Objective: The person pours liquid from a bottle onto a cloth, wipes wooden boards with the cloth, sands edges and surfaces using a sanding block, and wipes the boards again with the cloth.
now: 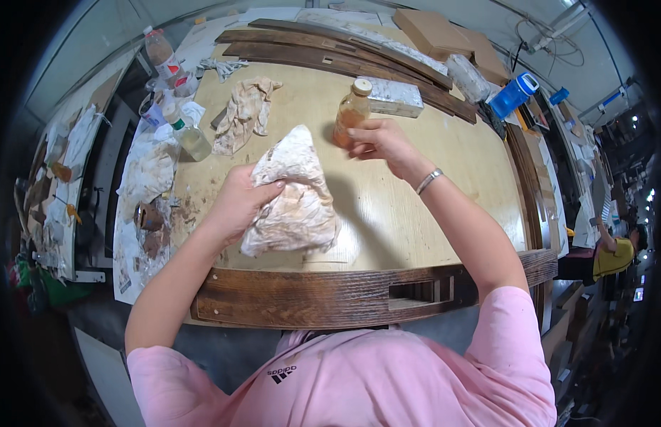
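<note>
My left hand [238, 203] grips a crumpled, stained white rag [295, 196] and holds it above the pale wooden tabletop [387, 206]. My right hand [384, 142] reaches forward, its fingers closed on the side of a small bottle of amber liquid with a tan cap [352, 110], which stands upright on the table. A dark stained wooden board with a rectangular slot [330, 295] lies along the near edge of the table, just below the rag.
Another stained rag [246, 110] lies at the far left of the table beside a clear bottle with a green cap [189, 135]. Dark curved boards [330, 57], a wrapped block [394, 96] and a blue jug [514, 94] sit at the back. A person in yellow [615, 256] sits at the right.
</note>
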Demonstrator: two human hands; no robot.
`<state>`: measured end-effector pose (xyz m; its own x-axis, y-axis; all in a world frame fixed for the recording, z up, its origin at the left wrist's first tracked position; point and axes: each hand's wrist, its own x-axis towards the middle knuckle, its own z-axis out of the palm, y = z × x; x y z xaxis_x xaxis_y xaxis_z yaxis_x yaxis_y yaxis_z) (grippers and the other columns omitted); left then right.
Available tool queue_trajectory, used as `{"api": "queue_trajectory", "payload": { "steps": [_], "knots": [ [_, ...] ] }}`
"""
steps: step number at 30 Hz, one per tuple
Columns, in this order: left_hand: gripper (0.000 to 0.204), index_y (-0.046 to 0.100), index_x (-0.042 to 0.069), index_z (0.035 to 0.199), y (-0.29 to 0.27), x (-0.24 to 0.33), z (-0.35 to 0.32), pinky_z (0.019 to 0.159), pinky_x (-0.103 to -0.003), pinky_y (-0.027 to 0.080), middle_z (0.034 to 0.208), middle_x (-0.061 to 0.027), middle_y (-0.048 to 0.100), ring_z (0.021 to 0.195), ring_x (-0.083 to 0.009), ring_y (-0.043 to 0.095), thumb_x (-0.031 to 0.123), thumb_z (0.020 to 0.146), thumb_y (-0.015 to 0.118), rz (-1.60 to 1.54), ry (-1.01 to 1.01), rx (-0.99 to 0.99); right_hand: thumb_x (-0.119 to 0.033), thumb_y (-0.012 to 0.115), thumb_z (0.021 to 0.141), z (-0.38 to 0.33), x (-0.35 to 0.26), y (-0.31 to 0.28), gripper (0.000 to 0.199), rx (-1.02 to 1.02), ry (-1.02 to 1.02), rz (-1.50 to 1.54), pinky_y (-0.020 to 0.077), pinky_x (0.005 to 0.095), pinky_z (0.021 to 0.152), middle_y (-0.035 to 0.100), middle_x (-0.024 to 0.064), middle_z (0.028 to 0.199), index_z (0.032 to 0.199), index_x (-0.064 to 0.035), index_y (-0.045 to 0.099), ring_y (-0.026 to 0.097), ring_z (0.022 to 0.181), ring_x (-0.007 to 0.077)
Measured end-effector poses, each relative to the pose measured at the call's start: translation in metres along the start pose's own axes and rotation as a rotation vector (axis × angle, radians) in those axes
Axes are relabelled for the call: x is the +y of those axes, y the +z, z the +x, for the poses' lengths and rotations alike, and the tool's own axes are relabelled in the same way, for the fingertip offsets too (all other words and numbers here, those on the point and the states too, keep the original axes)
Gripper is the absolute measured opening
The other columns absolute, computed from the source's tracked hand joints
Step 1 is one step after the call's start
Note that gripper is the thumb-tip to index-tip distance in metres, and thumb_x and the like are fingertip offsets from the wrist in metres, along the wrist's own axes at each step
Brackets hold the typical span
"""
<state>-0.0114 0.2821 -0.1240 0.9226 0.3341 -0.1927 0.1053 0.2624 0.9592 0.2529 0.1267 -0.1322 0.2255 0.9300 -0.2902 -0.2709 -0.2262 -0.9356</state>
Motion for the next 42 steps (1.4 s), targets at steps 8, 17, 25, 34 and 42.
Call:
{"api": "queue_trajectory", "payload": {
  "steps": [8, 17, 25, 34, 42],
  "knots": [
    [0.027, 0.066, -0.005, 0.115, 0.013, -0.004, 0.002, 0.073, -0.028, 0.058, 0.100, -0.0104, 0.073, 0.082, -0.0142, 0.070, 0.016, 0.098, 0.065, -0.014, -0.246, -0.076, -0.014, 0.092, 0.066, 0.104, 0.079, -0.084, 0.088, 0.715, -0.235, -0.411, 0.0457, 0.0382, 0.107, 0.055, 0.0163, 0.138, 0.139, 0.0014, 0.046, 0.056, 0.126, 0.0286],
    [0.039, 0.051, -0.008, 0.129, -0.007, -0.008, 0.020, 0.087, -0.034, 0.060, 0.115, -0.0179, 0.067, 0.101, -0.0219, 0.070, -0.005, 0.091, 0.060, -0.222, -0.064, 0.120, -0.014, 0.090, 0.057, 0.075, 0.010, -0.025, 0.076, 0.451, -0.396, -0.565, 0.0496, 0.0378, 0.098, 0.064, 0.0165, 0.122, 0.122, -0.0005, 0.053, 0.063, 0.113, 0.0271],
    [0.053, 0.041, -0.005, 0.144, -0.016, -0.006, 0.027, 0.092, -0.035, 0.059, 0.125, -0.0175, 0.063, 0.110, -0.0240, 0.068, -0.004, 0.094, 0.057, -0.209, -0.047, 0.125, -0.014, 0.080, 0.062, 0.003, -0.036, 0.043, 0.059, 0.284, -0.506, -1.498, 0.0445, 0.0389, 0.091, 0.068, 0.0090, 0.099, 0.119, -0.0094, 0.065, 0.061, 0.101, 0.0289],
    [0.038, 0.049, -0.007, 0.139, -0.023, -0.012, 0.029, 0.092, -0.036, 0.059, 0.125, -0.0181, 0.065, 0.108, -0.0239, 0.070, 0.012, 0.107, 0.043, -0.460, -0.060, -0.027, -0.008, 0.073, 0.067, -0.007, -0.048, 0.051, 0.037, 0.384, -0.548, -1.794, 0.0400, 0.0370, 0.079, 0.066, 0.0044, 0.091, 0.103, -0.0124, 0.070, 0.058, 0.091, 0.0267],
    [0.038, 0.049, -0.006, 0.140, -0.026, -0.016, 0.030, 0.094, -0.035, 0.058, 0.127, -0.0177, 0.065, 0.109, -0.0232, 0.069, 0.011, 0.106, 0.044, -0.421, -0.041, -0.001, -0.007, 0.074, 0.064, 0.000, -0.042, 0.044, 0.038, 0.408, -0.539, -1.780, 0.0409, 0.0372, 0.079, 0.066, 0.0058, 0.089, 0.102, -0.0110, 0.070, 0.059, 0.092, 0.0280]
  ]
}}
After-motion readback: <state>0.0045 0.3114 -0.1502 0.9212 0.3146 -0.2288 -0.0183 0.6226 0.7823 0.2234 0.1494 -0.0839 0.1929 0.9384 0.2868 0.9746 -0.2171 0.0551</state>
